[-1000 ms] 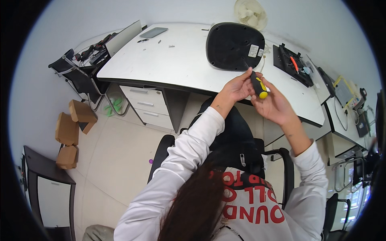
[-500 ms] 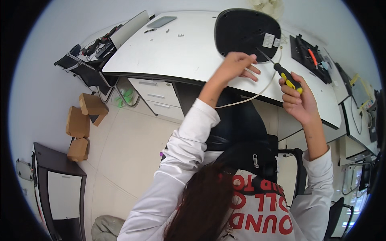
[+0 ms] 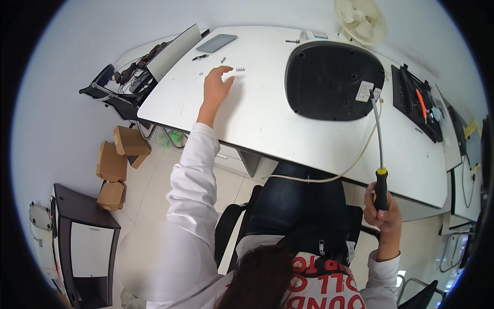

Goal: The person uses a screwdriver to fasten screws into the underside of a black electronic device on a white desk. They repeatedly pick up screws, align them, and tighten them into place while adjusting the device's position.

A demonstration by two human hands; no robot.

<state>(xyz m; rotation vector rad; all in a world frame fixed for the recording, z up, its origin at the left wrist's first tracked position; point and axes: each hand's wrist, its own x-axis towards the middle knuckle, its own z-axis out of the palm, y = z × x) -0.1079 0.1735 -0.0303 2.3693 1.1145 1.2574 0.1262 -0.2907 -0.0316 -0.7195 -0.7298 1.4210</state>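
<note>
My right hand (image 3: 385, 212) is wrapped round the black and yellow handle of a screwdriver (image 3: 380, 141). Its long shaft points away from me, and the tip overlaps the labels on a black rounded base (image 3: 329, 82) lying on the white desk. Whether the tip touches the base, I cannot tell. Further left, my left hand (image 3: 216, 88) reaches over the desk, thumb and fingers apart with nothing visible between them. Just past its fingertips stands a short row of small screws (image 3: 240, 69). A pale cable (image 3: 355, 164) trails from the base over the desk's front edge.
Behind the base stand a cream fan (image 3: 363, 21) and a white cylindrical container (image 3: 313, 35). To the right lies a black panel (image 3: 411, 98) with an orange-handled tool (image 3: 421, 104) on it. A grey flat tray (image 3: 216, 43) rests at the back left. Cardboard boxes (image 3: 112, 162) stand on the floor.
My left hand has left the base and moved left to the small screws. My right hand has drawn nearer to me, the screwdriver now pointing straight away. The view has shifted, showing the fan.
</note>
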